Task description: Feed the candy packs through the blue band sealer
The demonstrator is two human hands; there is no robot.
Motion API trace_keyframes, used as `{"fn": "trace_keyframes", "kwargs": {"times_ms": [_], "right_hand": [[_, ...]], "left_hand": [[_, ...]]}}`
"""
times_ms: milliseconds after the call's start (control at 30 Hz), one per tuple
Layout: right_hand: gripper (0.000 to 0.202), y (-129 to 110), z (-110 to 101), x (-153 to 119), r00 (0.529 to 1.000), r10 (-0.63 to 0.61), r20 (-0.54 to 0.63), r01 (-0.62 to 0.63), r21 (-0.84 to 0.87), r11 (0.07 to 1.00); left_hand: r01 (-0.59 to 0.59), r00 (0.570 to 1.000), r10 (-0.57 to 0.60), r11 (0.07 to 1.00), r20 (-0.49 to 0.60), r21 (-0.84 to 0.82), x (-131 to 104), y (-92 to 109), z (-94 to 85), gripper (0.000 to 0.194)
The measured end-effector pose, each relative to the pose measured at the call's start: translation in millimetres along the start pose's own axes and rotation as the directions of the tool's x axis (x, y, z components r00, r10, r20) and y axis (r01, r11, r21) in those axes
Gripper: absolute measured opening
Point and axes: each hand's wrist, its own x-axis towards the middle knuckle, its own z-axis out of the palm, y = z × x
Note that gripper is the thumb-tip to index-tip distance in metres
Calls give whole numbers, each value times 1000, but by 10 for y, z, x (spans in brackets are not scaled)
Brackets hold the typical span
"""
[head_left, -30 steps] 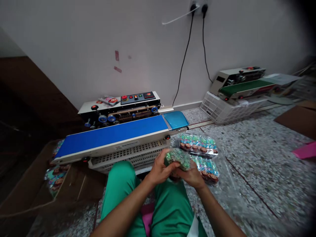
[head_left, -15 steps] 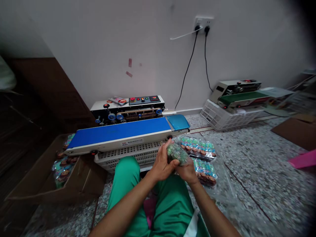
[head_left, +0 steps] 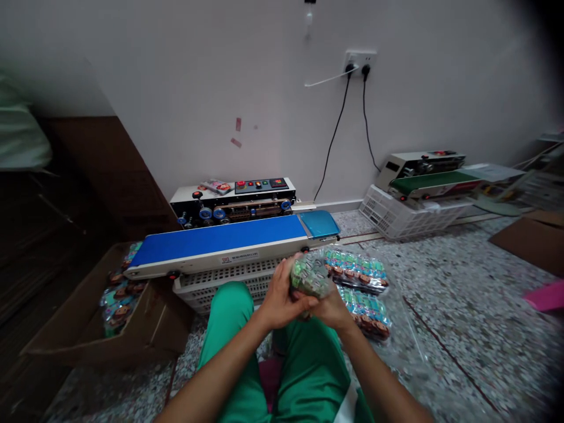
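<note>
1. Wall [head_left: 167, 76]: pale, runs across the back.
2. Floor [head_left: 440, 282]: speckled, dark seam lines.
3. Machine with blue belt [head_left: 220, 238]: stands along the wall, in front of the person; red lights and knobs on the panel. White crate [head_left: 194, 299] under it, partly hidden by a knee.
4. Cardboard box [head_left: 154, 335]: open, at the belt's left end, shiny printed packs [head_left: 118, 299] inside.
5. Green trousers [head_left: 233, 311]: person's knees, close to the crate.
6. Second machine, green belt [head_left: 440, 181]: back right, sits on a white basket [head_left: 385, 217].
7. Two rows of printed packs on floor, right of the knees: far row [head_left: 356, 270], near row [head_left: 365, 310], close together, clear plastic around them.
8. Hands: left hand [head_left: 279, 296] grips the left side of the bundle, thumb across the front; right hand [head_left: 332, 308] grips its lower right. Both grasping the same thing.
9. Bundle [head_left: 311, 273]: clear wrap, greenish, held up between both hands above the lap, just left of the far row. Print unreadable, blurred.
10. Wall socket [head_left: 365, 57]: two black plugs in, cords hanging down.
11. Small packet [head_left: 217, 186]: lying on top of the blue-belt machine.
</note>
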Motion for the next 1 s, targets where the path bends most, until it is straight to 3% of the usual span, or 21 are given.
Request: {"fn": "trace_keyframes", "kwargs": {"times_ms": [100, 200, 300, 433, 533, 633, 800, 900, 1000], "right_hand": [[46, -102, -52, 35, 993, 39, 111, -35, -35, 999], [58, -136, -52, 65, 977, 40, 210, -33, -36, 999], [57, -94, -51, 65, 976, 62, 209, -56, -35, 998], [62, -3, -166, 134, 994, 60, 95, -51, -90, 995], [49, 75, -378, 432, 1000, 17, 5, -16, -132, 991], [41, 136, -694, 945, 994, -38, -98, 22, -160, 987], [54, 224, -1217, 1748, 959, -179, -218, 132, -213, 968], [53, 501, -1363, 2022, 958, -177, -225, 137, -181, 974], [48, 986, -1360, 2153, 979, -97, -178, 59, -209, 976]], "left_hand": [[86, 991, -63, 975, 117, -205, 111, 87, -181, 81], [164, 971, -92, 928, 222, -333, 157, 156, -245, 76], [147, 981, -95, 933, 170, -328, 128, 167, -172, 62], [132, 991, -110, 928, 83, -347, 259, 44, -28, 51], [150, 987, -118, 917, 109, -370, 691, -116, 39, 62], [128, 984, -69, 917, 167, -377, 1350, -250, 85, 73], [52, 975, 44, 906, 217, -420, 2363, -416, 185, 56], [71, 968, 44, 896, 247, -439, 2675, -713, 302, 61], [132, 972, -37, 900, 230, -415, 2743, -1199, 460, 72]]}}
